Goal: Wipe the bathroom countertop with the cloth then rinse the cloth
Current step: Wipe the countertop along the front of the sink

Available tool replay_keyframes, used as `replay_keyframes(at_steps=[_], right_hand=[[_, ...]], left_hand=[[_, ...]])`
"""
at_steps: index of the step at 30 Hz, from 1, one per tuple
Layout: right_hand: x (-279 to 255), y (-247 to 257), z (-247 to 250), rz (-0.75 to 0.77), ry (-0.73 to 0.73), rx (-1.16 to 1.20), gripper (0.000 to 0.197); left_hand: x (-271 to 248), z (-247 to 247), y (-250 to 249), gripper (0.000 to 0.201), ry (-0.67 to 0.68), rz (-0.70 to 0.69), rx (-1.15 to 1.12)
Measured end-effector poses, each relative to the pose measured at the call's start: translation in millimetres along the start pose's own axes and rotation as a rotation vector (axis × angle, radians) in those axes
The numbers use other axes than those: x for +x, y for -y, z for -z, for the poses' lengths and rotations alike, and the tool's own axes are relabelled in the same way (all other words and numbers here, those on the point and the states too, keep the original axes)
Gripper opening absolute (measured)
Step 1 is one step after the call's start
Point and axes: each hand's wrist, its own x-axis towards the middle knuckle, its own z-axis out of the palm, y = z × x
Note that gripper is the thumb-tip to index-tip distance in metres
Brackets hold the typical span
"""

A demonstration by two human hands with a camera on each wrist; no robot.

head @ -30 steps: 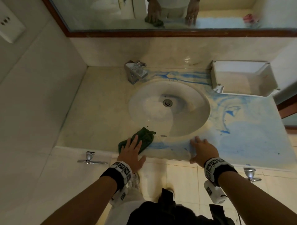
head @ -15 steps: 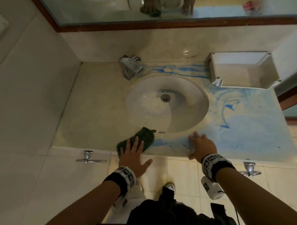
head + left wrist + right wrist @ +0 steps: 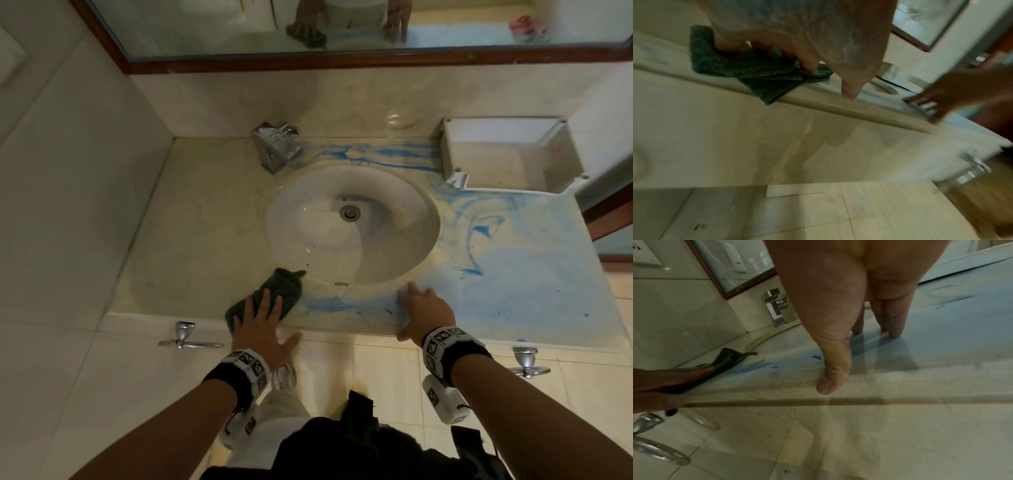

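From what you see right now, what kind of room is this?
Most likely a bathroom: a round sink set into a stone countertop, a chrome faucet behind it, and a wall mirror above.

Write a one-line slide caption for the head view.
Left hand presses a green cloth on the blue-smeared countertop; right hand braces beside the sink.
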Motion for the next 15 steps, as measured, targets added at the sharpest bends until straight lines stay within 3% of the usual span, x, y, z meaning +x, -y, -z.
replay_keyframes(at_steps=[5,8,12,15], right_hand=[[-1.8,0.4,0.3,0.009,-0.013,-0.006,0.089],[-1.8,-1.5,0.2,0.016,-0.016,-0.006,0.092],[-3.2,-3.3,-1.9,0.017,-0.017,-0.001,0.094],[-3.1,-2.6,-1.5,0.013,-0.011,0.007,0.096]], left_hand=[[-13.9,-3.3,-46.6,0.094,0.027,-0.142,0.057],[-8.7,-1.3,-31.3,0.089,0.033,-0.189,0.088],[-1.1,1.9,24.4,0.089,0.016,-0.015,0.019],[0.5,3.2,36.5,0.095,0.035,0.079,-0.012]])
